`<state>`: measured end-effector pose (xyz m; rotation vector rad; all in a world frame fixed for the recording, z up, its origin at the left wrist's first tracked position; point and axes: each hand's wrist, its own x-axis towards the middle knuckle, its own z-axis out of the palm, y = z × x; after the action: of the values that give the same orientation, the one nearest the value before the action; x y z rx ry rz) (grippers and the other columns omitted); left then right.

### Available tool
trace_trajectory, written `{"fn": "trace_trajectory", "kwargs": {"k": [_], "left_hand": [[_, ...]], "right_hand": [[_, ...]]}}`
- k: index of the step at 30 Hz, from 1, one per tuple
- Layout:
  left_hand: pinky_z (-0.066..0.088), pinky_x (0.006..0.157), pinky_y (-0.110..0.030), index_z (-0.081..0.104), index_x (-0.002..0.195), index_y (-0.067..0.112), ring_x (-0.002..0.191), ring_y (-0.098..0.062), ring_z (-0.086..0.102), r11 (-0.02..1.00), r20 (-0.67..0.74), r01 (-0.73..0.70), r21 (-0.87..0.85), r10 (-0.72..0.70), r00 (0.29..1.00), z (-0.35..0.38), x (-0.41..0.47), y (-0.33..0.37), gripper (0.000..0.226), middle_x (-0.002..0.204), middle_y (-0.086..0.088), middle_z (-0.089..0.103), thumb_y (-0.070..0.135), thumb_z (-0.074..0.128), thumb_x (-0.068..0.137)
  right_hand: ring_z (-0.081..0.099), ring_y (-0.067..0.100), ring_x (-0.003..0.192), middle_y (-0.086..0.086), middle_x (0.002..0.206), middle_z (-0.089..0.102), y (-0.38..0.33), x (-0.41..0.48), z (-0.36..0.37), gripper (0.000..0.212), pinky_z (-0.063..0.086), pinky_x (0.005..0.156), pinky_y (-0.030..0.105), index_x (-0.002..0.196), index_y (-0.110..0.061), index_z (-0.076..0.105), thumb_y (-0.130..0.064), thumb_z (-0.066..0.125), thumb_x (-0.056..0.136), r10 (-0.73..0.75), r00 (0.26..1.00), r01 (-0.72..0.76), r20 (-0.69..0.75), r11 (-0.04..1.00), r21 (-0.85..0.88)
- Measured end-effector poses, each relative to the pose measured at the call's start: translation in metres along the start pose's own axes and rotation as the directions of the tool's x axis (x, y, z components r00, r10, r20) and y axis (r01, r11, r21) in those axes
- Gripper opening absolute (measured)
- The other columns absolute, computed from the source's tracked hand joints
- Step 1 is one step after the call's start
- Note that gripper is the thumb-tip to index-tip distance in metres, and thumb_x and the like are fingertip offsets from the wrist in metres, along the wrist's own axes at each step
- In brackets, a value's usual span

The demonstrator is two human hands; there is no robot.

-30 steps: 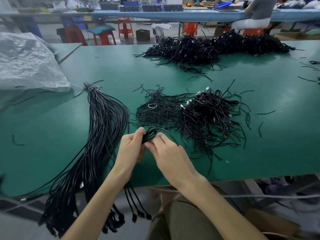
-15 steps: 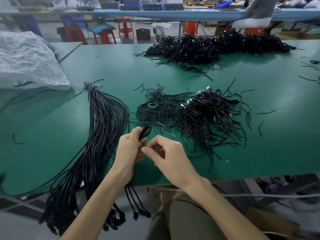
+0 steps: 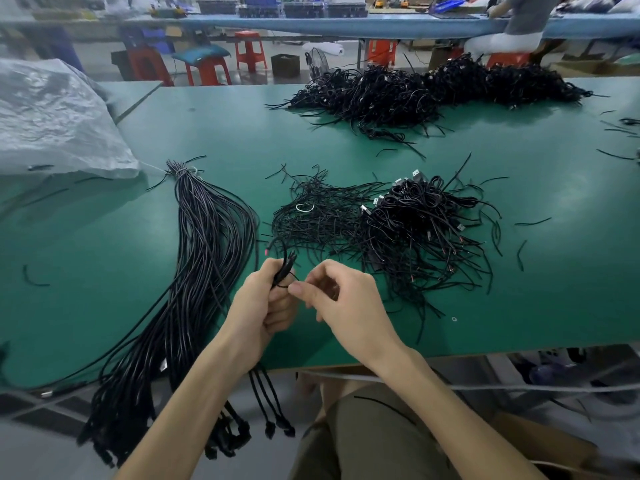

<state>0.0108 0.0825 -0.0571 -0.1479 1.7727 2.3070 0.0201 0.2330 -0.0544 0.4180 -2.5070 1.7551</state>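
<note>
**Small black cable held over the tabletop**

The small folded cable point(image 3: 285, 268) sits in the left hand point(image 3: 263, 306), just above the near part of the green tabletop point(image 3: 104, 254). The left hand's fingers are curled tight round it. One end with a red tip pokes up and to the left.

The right hand point(image 3: 346, 306) is just beside it. Its thumb and first finger pinch a thin black strand point(image 3: 293, 279) that comes off the cable.

A long tied bundle of cables point(image 3: 204, 254) lies to the left and hangs over the near edge. A messy pile of short cables point(image 3: 398, 233) lies behind the hands. A bigger black heap point(image 3: 433, 88) lies at the far side.

A white plastic bag point(image 3: 52, 123) sits far left. I cannot tell what is in it.
</note>
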Motion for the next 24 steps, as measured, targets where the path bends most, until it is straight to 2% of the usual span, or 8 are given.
{"fn": "trace_trajectory", "kwargs": {"k": [3,8,12,14,17,19,21,24], "left_hand": [[0.012,0.037,-0.024,0.031,0.048,0.023,0.037,-0.011,0.013,1.000,0.013,-0.001,0.003,0.001,1.000,-0.002,-0.001,-0.002,0.056,0.043,0.007,0.020,0.029,0.033,0.104],[0.009,0.043,-0.029,0.034,0.046,0.025,0.039,-0.012,0.014,0.997,0.010,0.006,0.075,-0.007,1.000,-0.002,-0.003,-0.001,0.060,0.043,0.007,0.022,0.031,0.034,0.106],[0.010,0.043,-0.029,0.034,0.046,0.025,0.039,-0.012,0.014,0.993,-0.020,0.024,0.115,-0.022,1.000,-0.001,-0.003,0.003,0.058,0.044,0.007,0.022,0.032,0.036,0.104],[0.013,0.039,-0.025,0.038,0.047,0.025,0.040,-0.012,0.016,0.993,-0.037,0.035,0.114,-0.031,0.999,0.002,-0.004,0.004,0.058,0.046,0.007,0.022,0.035,0.040,0.103],[0.019,0.039,-0.024,0.049,0.052,0.022,0.041,-0.014,0.022,0.992,-0.033,0.030,0.123,-0.026,0.999,0.005,-0.004,0.002,0.056,0.048,0.003,0.030,0.043,0.047,0.104],[0.031,0.040,-0.026,0.056,0.061,0.018,0.042,-0.016,0.033,0.965,-0.036,-0.065,0.254,0.076,0.996,0.006,-0.003,0.001,0.052,0.051,0.000,0.042,0.043,0.047,0.106],[0.043,0.046,-0.032,0.060,0.080,0.010,0.049,-0.018,0.049,0.885,0.002,-0.232,0.403,0.253,0.967,0.007,-0.004,0.002,0.040,0.059,0.001,0.055,0.032,0.044,0.109],[0.054,0.059,-0.038,0.059,0.115,0.013,0.067,-0.023,0.068,0.784,0.158,-0.389,0.483,0.358,0.920,0.004,-0.006,0.004,0.014,0.084,0.003,0.069,0.012,0.047,0.107]], "right_hand": [[0.062,0.006,0.068,-0.011,0.080,0.066,0.001,-0.001,0.000,0.021,0.051,0.066,0.021,0.090,-0.028,0.062,-0.047,0.071,0.091,-0.011,0.999,0.012,0.034,0.999,-0.037],[0.056,0.008,0.069,-0.015,0.080,0.058,0.001,-0.002,0.002,0.013,0.047,0.067,0.024,0.092,-0.021,0.057,-0.030,0.063,0.100,-0.140,0.986,0.151,0.095,0.980,-0.128],[0.057,0.012,0.071,-0.015,0.078,0.058,-0.001,-0.001,0.001,0.012,0.040,0.064,0.015,0.090,-0.022,0.057,-0.023,0.060,0.102,-0.201,0.976,0.209,0.085,0.972,-0.104],[0.056,0.016,0.072,-0.012,0.079,0.058,0.000,0.001,0.001,0.014,0.039,0.062,0.018,0.087,-0.021,0.057,-0.022,0.058,0.101,-0.236,0.971,0.240,0.043,0.962,-0.133],[0.052,0.019,0.070,-0.007,0.079,0.058,0.003,0.003,0.001,0.018,0.044,0.060,0.034,0.081,-0.021,0.051,-0.021,0.058,0.098,-0.267,0.963,0.253,-0.047,0.948,-0.194],[0.052,0.019,0.070,-0.006,0.077,0.056,0.006,0.002,0.000,0.017,0.046,0.063,0.038,0.081,-0.018,0.053,-0.018,0.059,0.096,-0.268,0.956,0.242,-0.118,0.950,-0.198],[0.052,0.020,0.069,-0.003,0.075,0.055,0.007,0.003,-0.003,0.015,0.046,0.065,0.042,0.082,-0.013,0.056,-0.014,0.060,0.095,-0.238,0.956,0.212,-0.171,0.965,-0.154],[0.045,0.016,0.063,-0.003,0.067,0.048,0.005,0.007,-0.011,0.023,0.042,0.060,0.039,0.075,-0.013,0.048,-0.013,0.060,0.094,-0.194,0.963,0.164,-0.186,0.972,-0.168]]}}
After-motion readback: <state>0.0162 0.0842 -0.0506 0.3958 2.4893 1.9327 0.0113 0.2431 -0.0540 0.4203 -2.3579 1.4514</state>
